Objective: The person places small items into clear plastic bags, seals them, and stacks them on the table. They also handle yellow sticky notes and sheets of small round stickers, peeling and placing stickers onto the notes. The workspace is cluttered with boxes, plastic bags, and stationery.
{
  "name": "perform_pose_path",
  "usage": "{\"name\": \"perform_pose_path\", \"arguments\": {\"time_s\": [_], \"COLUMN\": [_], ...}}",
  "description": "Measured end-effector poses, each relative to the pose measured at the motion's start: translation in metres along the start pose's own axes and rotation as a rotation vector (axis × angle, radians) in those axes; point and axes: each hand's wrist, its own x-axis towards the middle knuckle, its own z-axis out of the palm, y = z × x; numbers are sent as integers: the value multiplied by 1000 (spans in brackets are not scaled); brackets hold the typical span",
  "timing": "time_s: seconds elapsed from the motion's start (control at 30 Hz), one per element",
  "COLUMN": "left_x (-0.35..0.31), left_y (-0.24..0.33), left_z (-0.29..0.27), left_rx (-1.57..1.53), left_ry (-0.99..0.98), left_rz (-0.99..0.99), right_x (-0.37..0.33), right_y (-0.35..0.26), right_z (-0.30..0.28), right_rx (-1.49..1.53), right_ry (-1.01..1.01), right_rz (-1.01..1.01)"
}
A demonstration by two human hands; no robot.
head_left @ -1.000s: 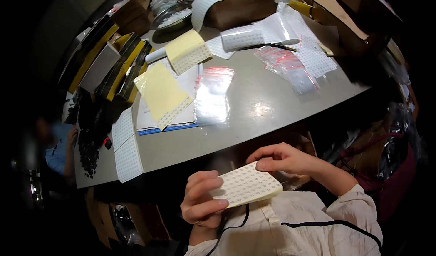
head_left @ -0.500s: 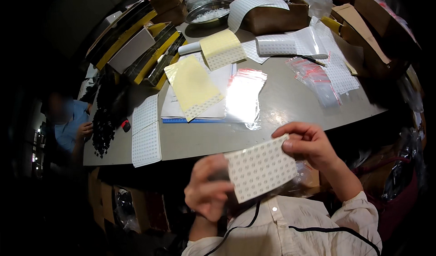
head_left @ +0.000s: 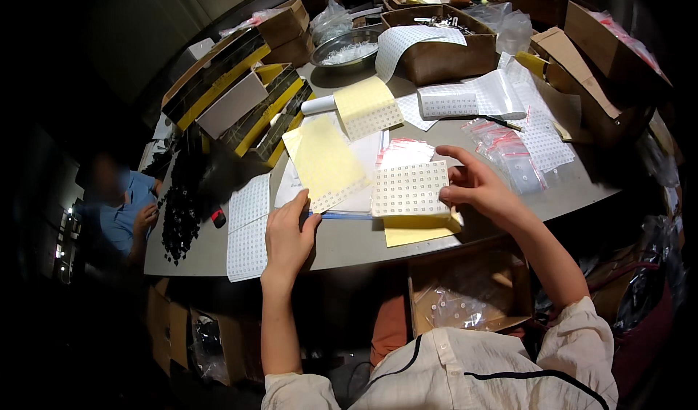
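Observation:
My right hand (head_left: pixel 486 190) pinches the right edge of a white sticker sheet (head_left: pixel 408 184) printed with rows of small dark marks. A folded yellow backing (head_left: pixel 422 232) shows beneath it. The sheet is over the table's front part and hides much of a stack of clear zip bags (head_left: pixel 404 153) with red strips. My left hand (head_left: pixel 289 237) has thumb and fingers apart, at the lower left corner of a yellow label sheet (head_left: pixel 326 159). Whether it touches that sheet I cannot tell. White paper and a blue-edged pad lie under the yellow sheet.
White label sheets (head_left: pixel 249 228) lie left of my left hand, near a black pile (head_left: pixel 182 210). A label roll (head_left: pixel 367 106), metal bowl (head_left: pixel 347 52) and cardboard box (head_left: pixel 447 53) stand farther back. Zip bags (head_left: pixel 509 148) lie right. A person (head_left: pixel 125 210) sits left; an open box (head_left: pixel 472 293) is below.
My right hand has carried the sticker sheet forward over the table. My left hand has left the sheet and reached to the yellow label sheet. The view has shifted slightly.

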Motion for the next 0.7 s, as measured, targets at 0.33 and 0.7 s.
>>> {"name": "perform_pose_path", "arguments": {"time_s": [0.33, 0.7], "left_x": [7, -41], "left_y": [-1, 114], "left_z": [-7, -116], "left_rx": [87, -283], "left_ry": [503, 991], "left_rz": [-30, 146], "right_x": [-10, -61], "right_y": [-12, -68], "right_z": [4, 11], "right_rx": [-718, -450], "right_ry": [341, 195], "right_rz": [-167, -765]}}
